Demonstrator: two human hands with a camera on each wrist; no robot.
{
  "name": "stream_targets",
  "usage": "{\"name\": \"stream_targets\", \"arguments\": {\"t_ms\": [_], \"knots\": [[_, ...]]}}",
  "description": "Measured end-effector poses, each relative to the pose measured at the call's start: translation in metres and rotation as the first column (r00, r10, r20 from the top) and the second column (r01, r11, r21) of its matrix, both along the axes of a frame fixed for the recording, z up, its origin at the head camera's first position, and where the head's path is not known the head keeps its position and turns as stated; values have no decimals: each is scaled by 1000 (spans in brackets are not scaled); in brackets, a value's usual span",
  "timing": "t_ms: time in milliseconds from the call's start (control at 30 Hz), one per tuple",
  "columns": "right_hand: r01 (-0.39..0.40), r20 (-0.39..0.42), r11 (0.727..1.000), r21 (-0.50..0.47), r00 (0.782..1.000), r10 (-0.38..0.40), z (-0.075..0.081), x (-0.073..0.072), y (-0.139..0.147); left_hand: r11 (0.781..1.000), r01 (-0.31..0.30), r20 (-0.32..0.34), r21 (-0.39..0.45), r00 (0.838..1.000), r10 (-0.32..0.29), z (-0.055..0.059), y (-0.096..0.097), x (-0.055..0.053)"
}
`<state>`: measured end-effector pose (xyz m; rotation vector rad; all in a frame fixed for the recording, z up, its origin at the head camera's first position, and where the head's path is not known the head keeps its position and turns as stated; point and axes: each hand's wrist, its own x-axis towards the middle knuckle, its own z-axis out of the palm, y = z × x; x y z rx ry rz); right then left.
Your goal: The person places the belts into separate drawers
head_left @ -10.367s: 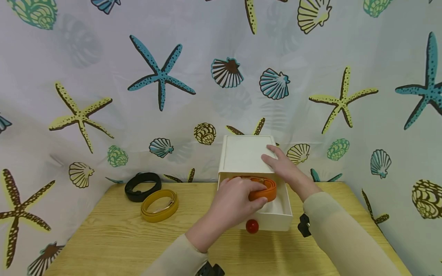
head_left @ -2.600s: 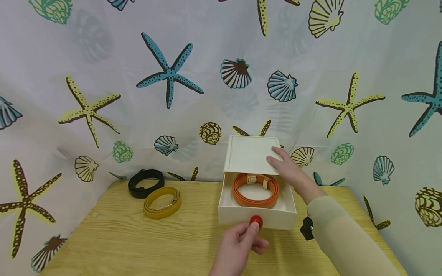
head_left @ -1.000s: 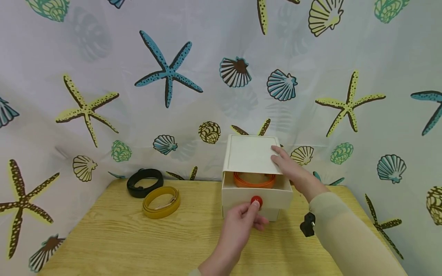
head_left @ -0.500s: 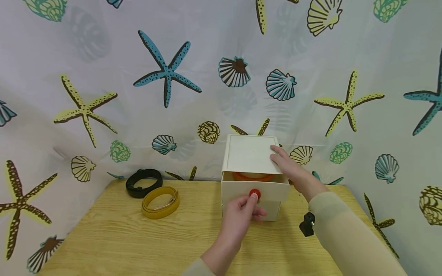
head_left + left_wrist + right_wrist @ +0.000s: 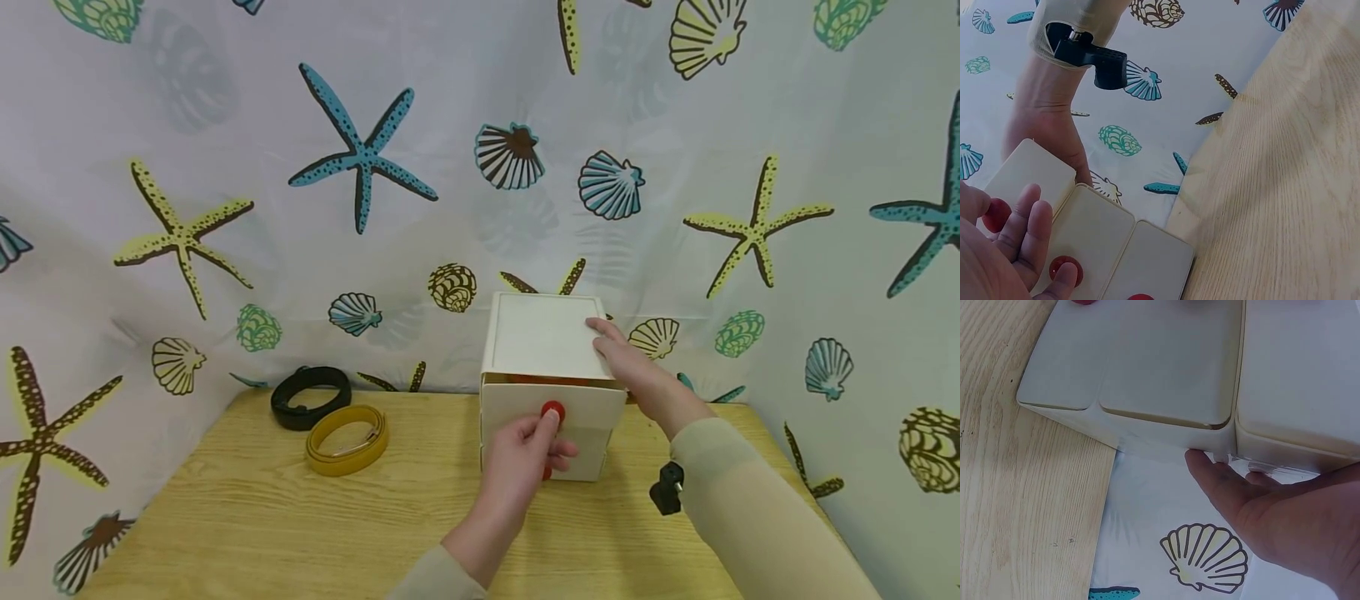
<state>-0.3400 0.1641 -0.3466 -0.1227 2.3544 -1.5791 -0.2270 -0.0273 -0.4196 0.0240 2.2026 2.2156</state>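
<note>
Drawer [image 5: 588,412] is nearly closed, left hand [image 5: 516,462] pinching its red knob [image 5: 553,406]. Right hand [image 5: 632,360] rests against the white cabinet [image 5: 543,333], fingers pretty straight, far as I can tell.

No text, label, brand, number or sign can be read in any of the three views. In the head view that goes for the white drawer box [image 5: 543,333] between four and five o'clock, the black belt [image 5: 302,421] and yellow belt [image 5: 337,467] around eight, and the printed cloth [image 5: 450,58] at twelve. On the black wrist device [image 5: 1110,69] at eleven o'clock in the left wrist view, no marking is legible either.
</note>
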Motion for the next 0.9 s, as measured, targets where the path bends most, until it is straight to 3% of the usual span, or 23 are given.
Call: {"name": "stream_targets", "arguments": {"t_ms": [900], "knots": [[32,50,999,-19,998,-31,2,1,-2,1000,-6,-1,10,1000,6,2,2,-14]]}}
